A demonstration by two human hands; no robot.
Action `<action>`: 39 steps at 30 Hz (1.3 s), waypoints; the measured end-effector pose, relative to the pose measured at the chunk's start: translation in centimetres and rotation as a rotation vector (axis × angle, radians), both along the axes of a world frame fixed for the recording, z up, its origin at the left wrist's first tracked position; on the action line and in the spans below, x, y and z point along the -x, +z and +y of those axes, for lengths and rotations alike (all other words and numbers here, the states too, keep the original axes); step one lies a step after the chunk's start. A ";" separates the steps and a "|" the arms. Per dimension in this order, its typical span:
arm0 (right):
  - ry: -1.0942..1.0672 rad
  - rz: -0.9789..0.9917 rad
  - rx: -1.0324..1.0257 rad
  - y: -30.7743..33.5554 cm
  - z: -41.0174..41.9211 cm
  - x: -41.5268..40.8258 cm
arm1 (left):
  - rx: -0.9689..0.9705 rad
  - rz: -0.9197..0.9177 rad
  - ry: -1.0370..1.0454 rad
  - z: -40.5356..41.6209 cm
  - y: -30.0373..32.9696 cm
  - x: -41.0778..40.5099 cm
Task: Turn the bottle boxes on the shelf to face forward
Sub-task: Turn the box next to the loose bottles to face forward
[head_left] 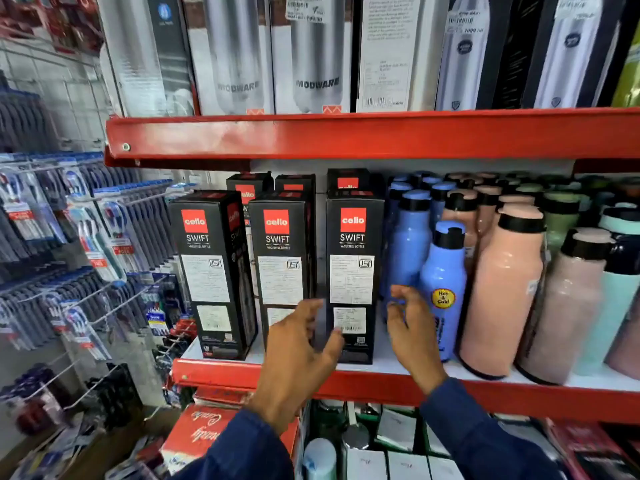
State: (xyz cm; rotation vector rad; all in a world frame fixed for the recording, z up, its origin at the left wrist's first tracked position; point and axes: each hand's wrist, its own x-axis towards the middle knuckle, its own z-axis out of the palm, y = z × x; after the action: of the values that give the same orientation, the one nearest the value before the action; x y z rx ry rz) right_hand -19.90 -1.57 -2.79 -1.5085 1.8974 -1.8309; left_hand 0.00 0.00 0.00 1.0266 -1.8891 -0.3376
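Three tall black bottle boxes with red logos stand in a front row on the middle shelf [398,367]: a left box [211,271], a middle box [280,258] and a right box [352,268]. All three show white printed label panels toward me, and the left one is angled a little. More black boxes [294,185] stand behind them. My left hand [298,355] is open in front of the middle box, its thumb near the right box's lower left edge. My right hand [414,327] is open just right of the right box, fingers spread, holding nothing.
Blue bottles [443,282], pink bottles [505,289] and pale green ones crowd the shelf right of the boxes. The upper red shelf [346,136] carries large steel-bottle boxes. Toothbrush packs [86,237] hang on hooks at the left. Red and white goods sit below.
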 end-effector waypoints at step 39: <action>0.115 -0.106 0.059 -3.7 1.9 -1.0 | -0.343 0.042 -0.199 -5.5 -5.3 4.0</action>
State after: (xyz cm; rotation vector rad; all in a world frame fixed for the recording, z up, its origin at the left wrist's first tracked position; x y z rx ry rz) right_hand -18.86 0.30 -6.46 -1.4725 1.6883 -1.8911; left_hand -4.01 -5.55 -5.25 1.0435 -1.9395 -0.8160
